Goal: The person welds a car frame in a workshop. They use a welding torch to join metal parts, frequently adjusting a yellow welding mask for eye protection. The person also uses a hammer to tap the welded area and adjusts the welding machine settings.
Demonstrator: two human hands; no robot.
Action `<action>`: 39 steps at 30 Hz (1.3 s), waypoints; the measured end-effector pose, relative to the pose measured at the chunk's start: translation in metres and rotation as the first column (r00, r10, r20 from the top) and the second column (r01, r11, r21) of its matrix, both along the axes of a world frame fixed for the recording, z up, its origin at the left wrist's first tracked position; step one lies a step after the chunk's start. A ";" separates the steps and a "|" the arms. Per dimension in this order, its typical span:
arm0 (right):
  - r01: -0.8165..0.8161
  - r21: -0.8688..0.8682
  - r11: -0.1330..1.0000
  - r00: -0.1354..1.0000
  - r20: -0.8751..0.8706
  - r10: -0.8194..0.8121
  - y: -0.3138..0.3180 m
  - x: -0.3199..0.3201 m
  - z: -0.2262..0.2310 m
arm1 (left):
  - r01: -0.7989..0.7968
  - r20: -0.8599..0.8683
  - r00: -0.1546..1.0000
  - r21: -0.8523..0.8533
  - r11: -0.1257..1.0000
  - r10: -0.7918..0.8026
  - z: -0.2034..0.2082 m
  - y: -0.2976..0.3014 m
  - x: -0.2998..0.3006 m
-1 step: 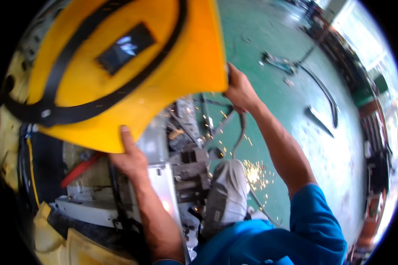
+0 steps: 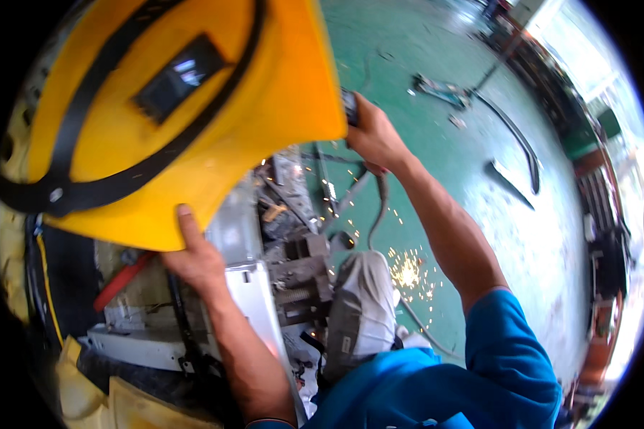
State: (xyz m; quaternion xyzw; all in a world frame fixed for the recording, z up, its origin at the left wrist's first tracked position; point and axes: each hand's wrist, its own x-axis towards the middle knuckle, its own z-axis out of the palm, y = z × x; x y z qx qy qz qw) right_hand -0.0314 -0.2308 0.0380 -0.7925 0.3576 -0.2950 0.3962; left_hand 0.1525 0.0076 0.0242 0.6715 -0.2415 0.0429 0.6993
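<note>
Shield (image 2: pixel 189 107), one, yellow, with black band (image 2: pixel 63 136) and dark window (image 2: pixel 182 75): raised before you at upper left, tilted, inner face toward you.

Your left hand (image 2: pixel 197 261): at the shield's lower edge, thumb laid on the near face, other fingers behind it; the edge is pinched between.

Your right hand (image 2: pixel 376 136): just beside the shield's right edge, fingers curled round a dark tool (image 2: pixel 349 107) mostly hidden behind the shield; the fingertips cannot be made out.

Cable (image 2: pixel 381 207), one, grey: hanging below your right hand.

Sparks (image 2: pixel 408 273): bright cluster just right of your grey-clad knee (image 2: pixel 361 293), others scattered higher.

Red handle (image 2: pixel 122 281), one: slanting, left of your left hand.

White beam (image 2: pixel 254 293), one: beside your left forearm; dark metal block (image 2: pixel 297 279) between it and the knee.

Green floor (image 2: pixel 472 250), at right, bearing: jack (image 2: pixel 444 91), teal; curved black strip (image 2: pixel 526 143); pale strip (image 2: pixel 511 184), near the curved one.
</note>
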 end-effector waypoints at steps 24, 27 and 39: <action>0.009 0.101 0.995 0.999 -0.049 -0.004 0.004 0.004 0.003 | 0.094 -0.026 0.995 -0.035 0.995 -0.095 0.003 -0.001 0.001; 0.002 0.045 0.999 0.999 -0.051 0.000 0.001 0.008 -0.003 | 0.099 -0.006 0.995 -0.034 0.995 -0.099 0.009 0.000 -0.001; -0.007 0.129 0.992 1.000 0.020 0.005 0.000 0.005 -0.010 | 0.036 -0.095 0.994 -0.107 0.994 -0.046 0.016 0.000 -0.004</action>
